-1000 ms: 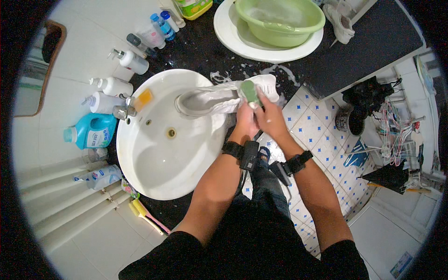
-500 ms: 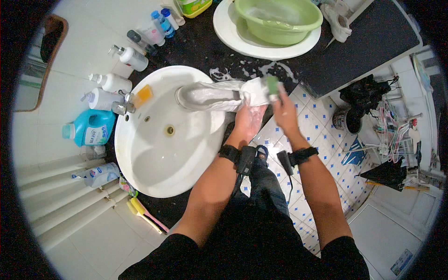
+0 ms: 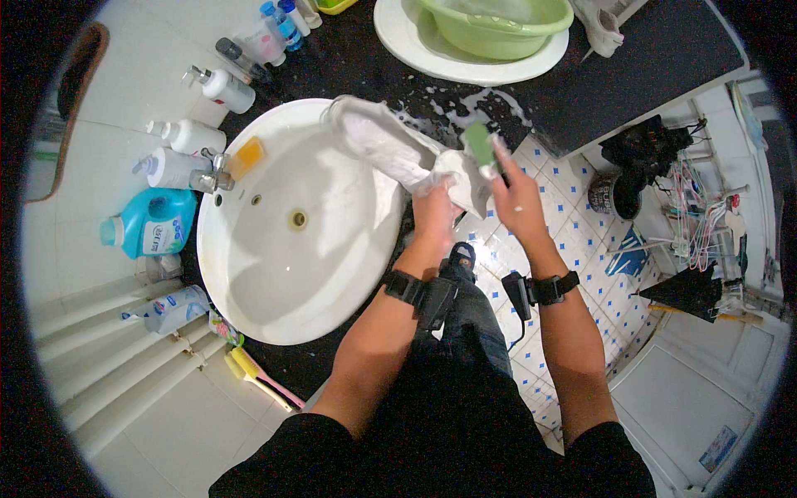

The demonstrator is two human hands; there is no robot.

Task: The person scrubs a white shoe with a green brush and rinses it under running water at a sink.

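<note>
A wet white shoe is held in the air over the right rim of the white sink, one end pointing far left over the bowl. My left hand is closed on its nearer end, where white material bunches up. In my right hand is a small green-backed scrubbing brush, gripped just right of the shoe's near end. Whether the bristles touch the shoe cannot be made out. Specks of foam cling to my right hand.
Foam is splashed on the black counter. Beyond it a green basin rests on a white oval rim, beside another white shoe. Pump bottles, a blue detergent jug and a yellow brush line the left side.
The shoe has tilted, its far end swinging farther away. My right hand has shifted slightly right, and the brush has turned more upright. My left hand keeps its grip.
</note>
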